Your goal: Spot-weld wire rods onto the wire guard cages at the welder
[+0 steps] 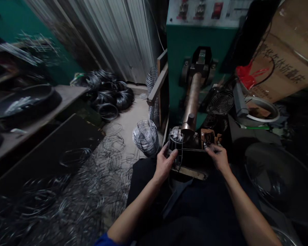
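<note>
A small wire frame (181, 150) made of rings and straight rods sits under the copper arm (192, 102) of a green welding machine (195, 51). My left hand (165, 164) grips the frame's left end, fingers curled round its ring. On the frame's right end, my right hand (218, 157) pinches the wire close to the machine's base. Both forearms reach forward over my dark-clothed lap.
A finished wire basket (145, 136) stands on the floor left of the machine. Loose wire rings (74, 191) litter the floor at the left; black wire coils (110, 94) lie farther back. A small fan (222, 101), a cardboard box (284, 58) and dark basins (279, 177) crowd the right.
</note>
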Demonstrator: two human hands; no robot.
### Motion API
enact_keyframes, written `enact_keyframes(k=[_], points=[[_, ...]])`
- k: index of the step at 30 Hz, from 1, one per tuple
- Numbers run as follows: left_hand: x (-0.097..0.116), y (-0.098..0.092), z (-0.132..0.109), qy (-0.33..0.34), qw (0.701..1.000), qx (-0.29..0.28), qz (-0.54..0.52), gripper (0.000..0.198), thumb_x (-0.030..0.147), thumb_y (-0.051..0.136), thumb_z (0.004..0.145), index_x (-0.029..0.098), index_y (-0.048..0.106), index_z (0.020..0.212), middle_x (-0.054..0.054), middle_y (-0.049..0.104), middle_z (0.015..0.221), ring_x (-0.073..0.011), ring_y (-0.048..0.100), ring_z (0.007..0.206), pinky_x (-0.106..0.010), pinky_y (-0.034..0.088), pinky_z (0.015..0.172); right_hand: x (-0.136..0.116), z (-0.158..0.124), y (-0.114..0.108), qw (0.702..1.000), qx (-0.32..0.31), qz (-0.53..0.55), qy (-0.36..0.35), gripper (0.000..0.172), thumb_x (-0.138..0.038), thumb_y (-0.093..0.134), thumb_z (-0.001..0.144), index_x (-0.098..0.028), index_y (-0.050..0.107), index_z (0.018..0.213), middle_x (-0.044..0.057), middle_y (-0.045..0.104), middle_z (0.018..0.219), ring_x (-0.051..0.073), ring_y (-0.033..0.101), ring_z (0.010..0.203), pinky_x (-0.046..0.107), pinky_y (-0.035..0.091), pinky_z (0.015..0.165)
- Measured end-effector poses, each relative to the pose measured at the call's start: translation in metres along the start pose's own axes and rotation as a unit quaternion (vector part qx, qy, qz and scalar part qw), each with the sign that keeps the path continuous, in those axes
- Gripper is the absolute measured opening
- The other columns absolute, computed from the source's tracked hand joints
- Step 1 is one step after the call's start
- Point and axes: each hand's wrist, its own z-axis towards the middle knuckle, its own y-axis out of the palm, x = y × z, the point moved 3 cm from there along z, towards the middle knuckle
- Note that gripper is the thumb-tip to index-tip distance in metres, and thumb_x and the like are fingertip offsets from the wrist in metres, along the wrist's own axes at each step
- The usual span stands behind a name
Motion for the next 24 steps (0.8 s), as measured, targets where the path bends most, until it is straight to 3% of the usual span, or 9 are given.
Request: enact_keyframes(k=[9,17,24], points=[[0.008,0.005,0.007,0.036,0.999,-0.004,0.002,0.069,0.043,0.078,0.076,0.013,0.058,0.136,-0.007,0.07,0.098,-0.0175,0.063,0.091,-0.03,0.049,0.087,0.0,0.009,-0.003,1.0,-0.005,-0.004,-0.009,0.057,-0.054,0.072,0.074,-0.021,0.032,0.051,-0.005,0.028,0.057,0.011,0.026,0.057,0.027,0.024,0.055],[0.017,0.011,0.011,0.049,0.998,-0.022,-0.019,0.064,0.043,0.078,0.076,0.012,0.062,0.13,-0.005,0.067,0.087,-0.0159,0.061,0.078,-0.027,0.05,0.075,-0.001,0.018,-0.005,1.0,-0.008,-0.005,-0.008,0.058,-0.055,0.073,0.073,-0.021,0.032,0.051,-0.005,0.027,0.056,0.01,0.026,0.055,0.026,0.024,0.053],[0.017,0.016,0.016,0.023,0.999,-0.023,-0.021,0.08,0.045,0.077,0.078,0.01,0.047,0.143,0.001,0.059,0.074,-0.0071,0.047,0.048,-0.021,0.043,0.045,0.007,0.023,-0.008,0.999,-0.009,0.0,0.03,0.057,-0.057,0.073,0.073,-0.022,0.032,0.054,-0.006,0.026,0.055,0.009,0.025,0.051,0.025,0.022,0.046]])
